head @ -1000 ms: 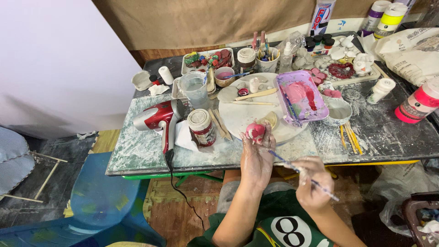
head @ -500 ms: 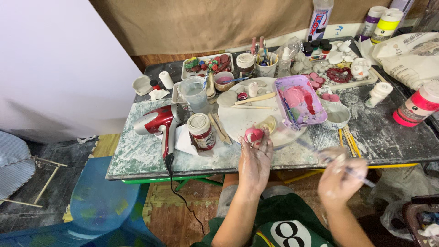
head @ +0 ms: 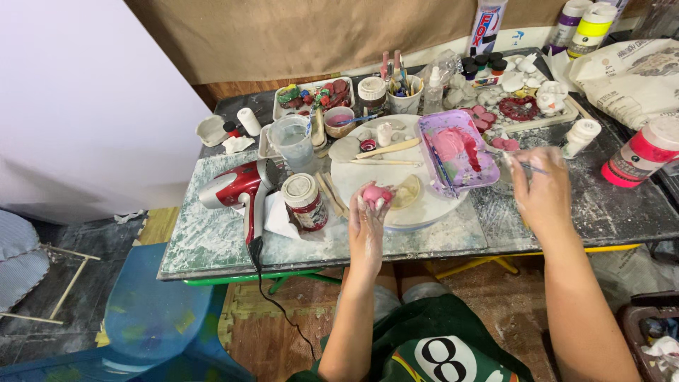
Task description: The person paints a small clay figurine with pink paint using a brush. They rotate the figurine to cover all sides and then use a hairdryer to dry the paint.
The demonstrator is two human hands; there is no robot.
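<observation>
A red and silver hair dryer (head: pixel 240 189) lies at the left of the paint-smeared table (head: pixel 212 237), with a white-lidded jar (head: pixel 304 201) just right of it. The left hand (head: pixel 368 219) pinches a small pink-painted lump (head: pixel 377 194) at its fingertips, over the near edge of the round white board (head: pixel 417 205). Farther right, the right hand (head: pixel 543 189) is closed around a thin paintbrush (head: pixel 527 167), beside the purple plastic palette tray (head: pixel 456 150).

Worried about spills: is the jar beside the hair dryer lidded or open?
Lidded. The jar stands upright on the table with its pale lid on, next to the red hair dryer.
</observation>
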